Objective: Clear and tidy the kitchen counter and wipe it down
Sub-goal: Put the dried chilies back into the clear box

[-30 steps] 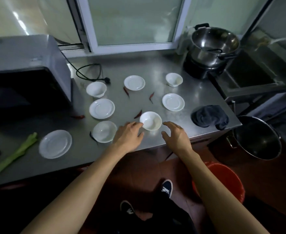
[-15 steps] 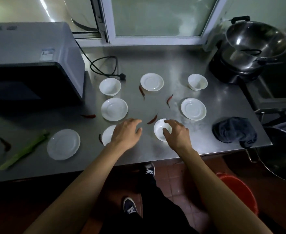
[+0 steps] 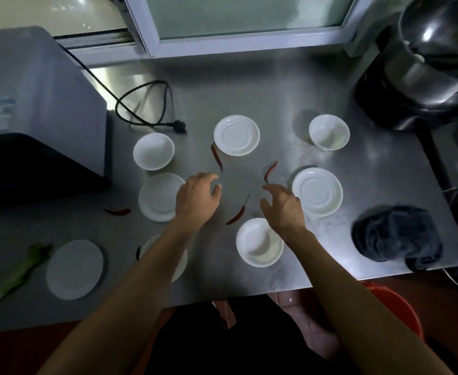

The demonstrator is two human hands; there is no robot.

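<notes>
Several white saucers and small bowls lie spread over the steel counter [image 3: 276, 85], with red chilies scattered between them. My left hand [image 3: 196, 197] hovers with curled, empty fingers just below a chili [image 3: 217, 157] and beside a saucer [image 3: 159, 197]. My right hand [image 3: 282, 205] is open, its fingertips close to another chili [image 3: 270, 171], between a saucer [image 3: 317, 191] and a bowl [image 3: 257, 243]. A third chili [image 3: 237, 212] lies between my hands. A dark cloth [image 3: 397, 235] sits crumpled at the counter's right front corner.
A microwave [image 3: 33, 109] fills the left side, its black cord [image 3: 146, 104] looped on the counter. A steel pot on a black cooker [image 3: 425, 71] stands back right. A green stalk [image 3: 14, 274] and a saucer [image 3: 75, 269] lie front left. An orange bucket [image 3: 401, 307] is on the floor.
Both hands have moved away from the near bowl toward the middle of the counter, ending by the chilies. The right hand let go of the bowl's rim. The view has shifted closer.
</notes>
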